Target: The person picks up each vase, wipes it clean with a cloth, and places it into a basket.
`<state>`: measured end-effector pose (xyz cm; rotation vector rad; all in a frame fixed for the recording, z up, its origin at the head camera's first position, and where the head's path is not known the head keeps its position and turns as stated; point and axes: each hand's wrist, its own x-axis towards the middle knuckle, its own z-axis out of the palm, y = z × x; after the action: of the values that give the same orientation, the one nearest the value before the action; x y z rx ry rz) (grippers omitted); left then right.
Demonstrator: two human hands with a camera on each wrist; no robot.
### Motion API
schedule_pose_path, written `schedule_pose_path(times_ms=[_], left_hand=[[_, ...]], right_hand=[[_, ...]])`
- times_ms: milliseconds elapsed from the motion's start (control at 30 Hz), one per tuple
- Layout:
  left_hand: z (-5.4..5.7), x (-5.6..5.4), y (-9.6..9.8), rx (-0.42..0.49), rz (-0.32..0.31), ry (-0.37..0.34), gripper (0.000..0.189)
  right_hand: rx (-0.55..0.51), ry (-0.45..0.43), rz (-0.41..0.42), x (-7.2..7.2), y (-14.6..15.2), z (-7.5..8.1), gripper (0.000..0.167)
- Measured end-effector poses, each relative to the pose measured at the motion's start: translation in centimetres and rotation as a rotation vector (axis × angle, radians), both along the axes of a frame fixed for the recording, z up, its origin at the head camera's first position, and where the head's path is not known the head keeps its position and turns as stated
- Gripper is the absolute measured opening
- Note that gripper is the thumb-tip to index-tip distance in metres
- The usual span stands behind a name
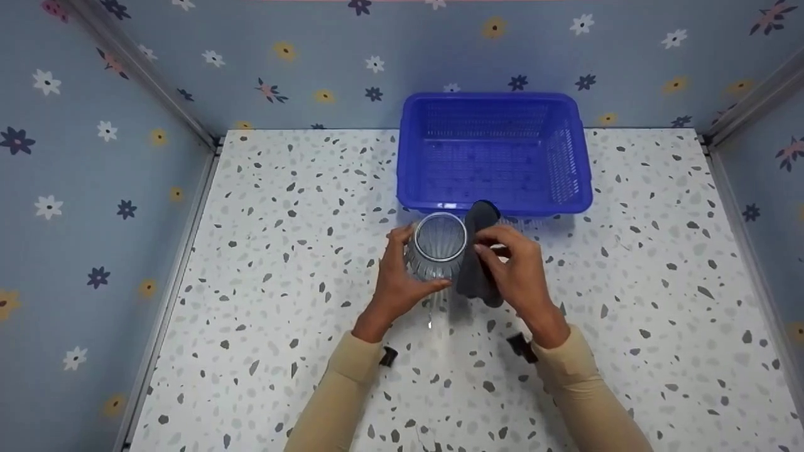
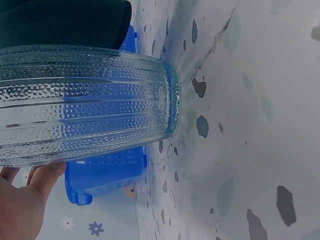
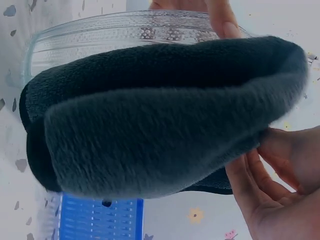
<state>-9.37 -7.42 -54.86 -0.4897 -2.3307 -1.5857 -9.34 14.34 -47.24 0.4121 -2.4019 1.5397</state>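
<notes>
A clear ribbed glass jar [image 1: 433, 267] with a round open mouth is upright in front of the basket. My left hand [image 1: 402, 276] grips it from the left, thumb across its near side and fingers round the far side. In the left wrist view the jar [image 2: 100, 105] shows a dimpled texture between its ribs, its base close over the table. My right hand [image 1: 518, 270] pinches a dark grey cloth [image 1: 477, 276] just right of the jar. The right wrist view shows the cloth [image 3: 135, 140] folded over, its fuzzy face overlapping the jar.
A blue plastic basket [image 1: 493, 210] with perforated walls stands behind the hands against the back wall. The white speckled table [image 1: 282, 251] extends on both sides. Flower-patterned panels [image 1: 314, 63] enclose the back, left and right.
</notes>
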Motion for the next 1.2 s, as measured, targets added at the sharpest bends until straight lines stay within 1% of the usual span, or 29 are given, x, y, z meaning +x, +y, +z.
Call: schedule_pose_path(times_ms=[133, 333, 600, 867, 1000, 1200], left_hand=[[0.0, 0.0, -0.1, 0.014, -0.004, -0.011, 0.107], [0.1, 0.0, 0.0, 0.016, -0.003, -0.014, 0.106], [0.1, 0.1, 0.2, 0.004, 0.007, -0.014, 0.107], [0.1, 0.0, 0.1, -0.020, 0.007, 0.002, 0.110], [0.1, 0.0, 0.2, -0.021, 0.004, -0.008, 0.110], [0.0, 0.0, 0.2, -0.018, 0.005, -0.011, 0.111]], right_hand=[[0.020, -0.019, 0.005, 0.0, -0.1, 0.2, 0.012], [0.054, 0.009, -0.005, -0.1, -0.2, 0.2, 0.010], [0.068, 0.029, -0.023, 0.0, -0.1, -0.2, 0.010], [0.054, -0.005, -0.043, 0.2, 0.2, -1.7, 0.012], [0.050, -0.033, -0.049, 0.2, 0.4, -2.6, 0.013], [0.050, -0.063, -0.045, 0.1, 0.6, -4.5, 0.013]])
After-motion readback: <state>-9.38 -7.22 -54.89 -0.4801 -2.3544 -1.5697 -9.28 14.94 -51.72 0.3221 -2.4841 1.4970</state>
